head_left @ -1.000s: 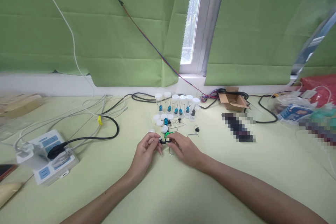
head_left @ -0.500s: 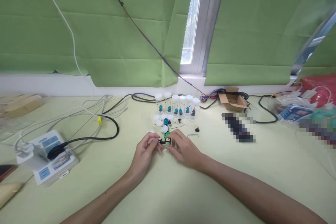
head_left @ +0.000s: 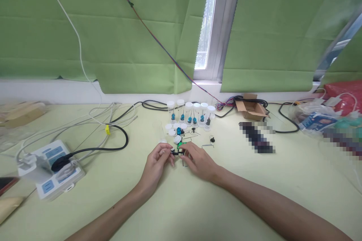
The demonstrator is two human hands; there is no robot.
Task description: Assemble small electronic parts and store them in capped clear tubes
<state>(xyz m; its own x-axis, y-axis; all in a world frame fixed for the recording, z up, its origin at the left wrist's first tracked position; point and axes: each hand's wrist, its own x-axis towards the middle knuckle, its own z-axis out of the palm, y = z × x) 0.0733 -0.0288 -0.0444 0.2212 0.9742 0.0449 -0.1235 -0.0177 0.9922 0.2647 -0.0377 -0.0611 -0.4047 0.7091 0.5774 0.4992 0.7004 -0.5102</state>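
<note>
My left hand (head_left: 157, 159) pinches a small black part (head_left: 175, 153) at its left end, and a thin metal pin or rod shows between these fingers. At the other end, my right hand (head_left: 199, 160) has its thumb and fingertips closed around the same part. An L-shaped metal key (head_left: 184, 164) shows just below the right fingertips; whether they touch it I cannot tell. Right behind the hands lies a green piece (head_left: 181, 145), partly covered by the right fingers. White caps (head_left: 172, 132) and a blue metal piece (head_left: 178, 131) lie a little farther back.
Several clear tubes with white lids (head_left: 189, 115) stand in a row at the back. Hex keys (head_left: 208, 145) and a black knob-like piece (head_left: 212, 140) lie right of them. A power strip (head_left: 60, 169) with cables is at left, an open cardboard box (head_left: 251, 109) at back right.
The right fingertips have shifted slightly and cover more of the black part's right end. The left hand has barely moved.
</note>
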